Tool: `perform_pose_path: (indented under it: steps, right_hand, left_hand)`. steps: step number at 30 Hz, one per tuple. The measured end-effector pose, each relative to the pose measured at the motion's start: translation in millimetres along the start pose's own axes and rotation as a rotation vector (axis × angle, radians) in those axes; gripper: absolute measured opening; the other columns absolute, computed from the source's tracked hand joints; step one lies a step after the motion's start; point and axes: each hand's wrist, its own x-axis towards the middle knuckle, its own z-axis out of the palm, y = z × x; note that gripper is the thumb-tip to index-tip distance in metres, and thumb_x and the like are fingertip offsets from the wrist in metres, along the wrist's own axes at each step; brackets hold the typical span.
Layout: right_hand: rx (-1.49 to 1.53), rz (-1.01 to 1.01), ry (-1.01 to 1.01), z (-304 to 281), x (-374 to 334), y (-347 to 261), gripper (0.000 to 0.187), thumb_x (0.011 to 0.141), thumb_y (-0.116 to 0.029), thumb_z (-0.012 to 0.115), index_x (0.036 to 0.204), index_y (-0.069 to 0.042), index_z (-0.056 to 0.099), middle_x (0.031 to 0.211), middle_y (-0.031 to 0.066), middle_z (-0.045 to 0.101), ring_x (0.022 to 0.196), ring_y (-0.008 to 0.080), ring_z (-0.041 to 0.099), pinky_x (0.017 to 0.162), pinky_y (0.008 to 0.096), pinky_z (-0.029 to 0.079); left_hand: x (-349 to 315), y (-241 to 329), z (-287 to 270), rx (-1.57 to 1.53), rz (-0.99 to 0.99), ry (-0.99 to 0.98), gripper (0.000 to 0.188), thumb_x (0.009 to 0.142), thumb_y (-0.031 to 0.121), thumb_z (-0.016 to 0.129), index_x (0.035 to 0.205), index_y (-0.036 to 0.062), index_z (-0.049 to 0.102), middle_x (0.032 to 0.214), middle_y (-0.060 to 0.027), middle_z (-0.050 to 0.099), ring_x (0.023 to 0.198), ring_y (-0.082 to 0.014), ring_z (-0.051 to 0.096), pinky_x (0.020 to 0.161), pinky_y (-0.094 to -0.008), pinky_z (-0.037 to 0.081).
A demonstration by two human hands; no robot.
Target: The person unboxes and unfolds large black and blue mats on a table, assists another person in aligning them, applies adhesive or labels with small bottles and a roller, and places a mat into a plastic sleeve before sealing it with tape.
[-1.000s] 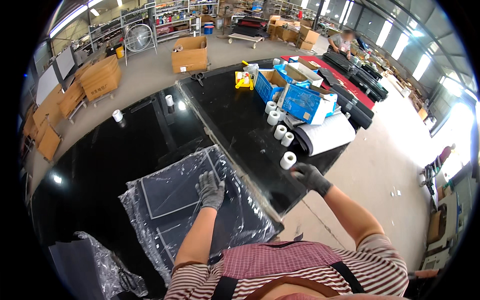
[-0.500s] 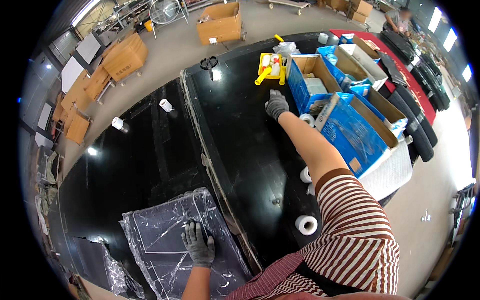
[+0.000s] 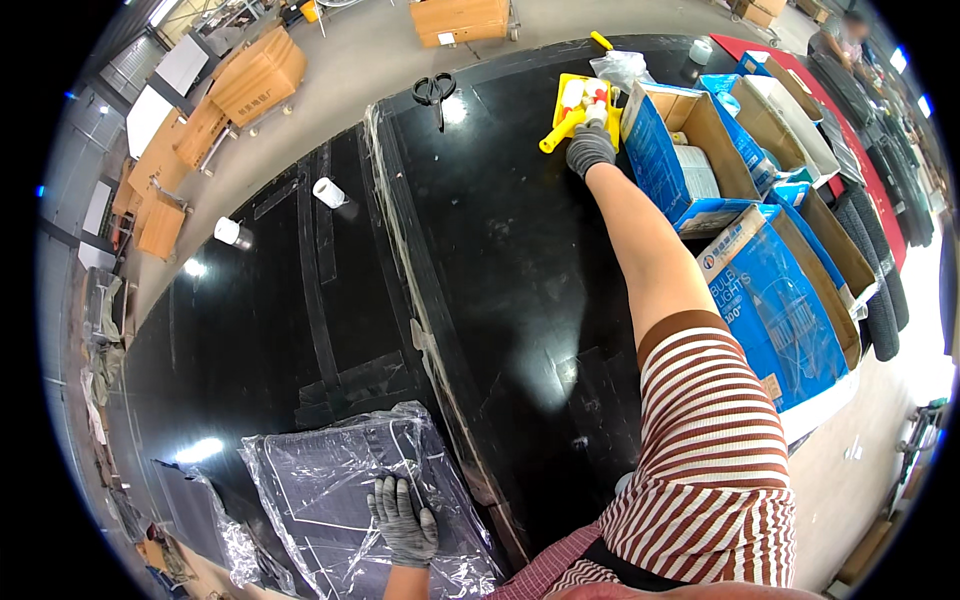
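Head view: right hand [image 3: 590, 148] at yellow tray [image 3: 574, 112], perhaps touching

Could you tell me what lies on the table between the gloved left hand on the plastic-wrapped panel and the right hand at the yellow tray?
In the head view, only bare black tabletop lies between the left hand and the right hand.

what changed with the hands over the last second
The right hand left the white tape rolls at the near table edge and reached far across to the yellow tray. The left hand stayed flat on the plastic-wrapped panel.
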Motion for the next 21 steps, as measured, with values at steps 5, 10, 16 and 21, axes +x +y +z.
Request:
perform_pose_path:
  steps: [5,10,16,21]
  right_hand:
    - [-0.358,-0.24,-0.264,-20.3,-57.3,-23.5,0.029,0.086,-0.023,0.053,0.112,-0.013,0.062,0.114,0.007,0.061,0.105,0.0236,0.06,0.079,0.0381,0.051]
    - [-0.605,-0.464,-0.242,-51.8,-150.2,-56.0,0.036,0.087,-0.022,0.052,0.121,-0.011,0.057,0.124,0.0084,0.055,0.124,0.032,0.043,0.1,0.0531,0.031]
    - [0.042,-0.391,0.102,-74.4,-61.3,-33.9,0.032,0.082,-0.023,0.05,0.108,-0.005,0.057,0.103,0.0198,0.06,0.098,0.0338,0.059,0.088,0.0385,0.046]
    - [-0.15,-0.094,0.165,-38.8,81.6,31.8,0.065,0.085,-0.031,0.049,0.138,-0.001,0.028,0.145,0.0236,0.022,0.133,0.0367,0.027,0.108,0.0372,0.025]
  left_hand:
    - [4.5,0.4,-1.8,0.007,0.011,0.014,0.058,0.089,0.041,0.032,0.127,-0.0011,0.042,0.131,-0.0224,0.04,0.127,-0.0381,0.034,0.108,-0.051,0.014]
    - [4.6,1.5,-2.7,-0.006,-0.005,-0.001,0.058,0.09,0.042,0.031,0.128,0.0006,0.041,0.132,-0.0204,0.04,0.128,-0.0364,0.032,0.107,-0.0515,0.015]
    - [6.3,0.5,1.1,0.011,0.011,0.009,0.058,0.088,0.042,0.032,0.128,-0.0002,0.041,0.132,-0.0207,0.04,0.128,-0.0369,0.033,0.107,-0.0517,0.015]
    - [22.5,-2.3,3.8,0.006,0.082,0.034,0.058,0.089,0.041,0.031,0.128,-0.0009,0.041,0.132,-0.0211,0.04,0.128,-0.0372,0.033,0.108,-0.0513,0.015]
